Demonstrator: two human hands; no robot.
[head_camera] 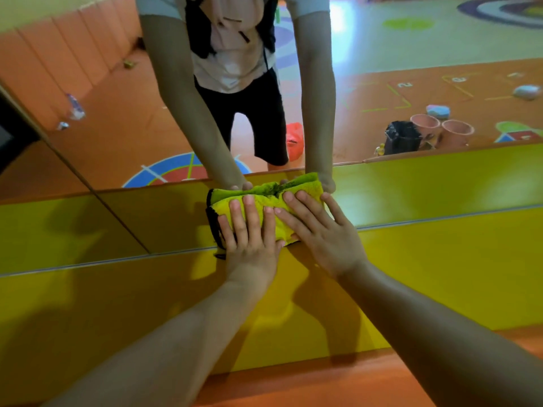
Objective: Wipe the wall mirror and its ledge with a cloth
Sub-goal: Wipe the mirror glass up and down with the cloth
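Head camera view, looking down at the wall. Yellow cloth (224,207) with black edging lies folded against the lowest strip of the wall mirror (117,127). Its bottom edge reaches the seam where the glass meets the yellow ledge (440,274), and its upper edge meets its own greenish reflection. Left hand (249,245) presses flat on the left half of the cloth, fingers straight and slightly spread, gripping nothing. Right hand (320,233) presses flat on the right half in the same way, with the little finger at the cloth's right end. The hands lie just beside each other, index fingers close together. A slanting panel joint (88,183) crosses the mirror well to the left of the cloth. The ledge extends as an unbroken yellow band left and right of the forearms, out to both frame edges. Its front edge meets orange floor (323,383) below. The glass above the cloth reflects the person's arms and a patterned floor.
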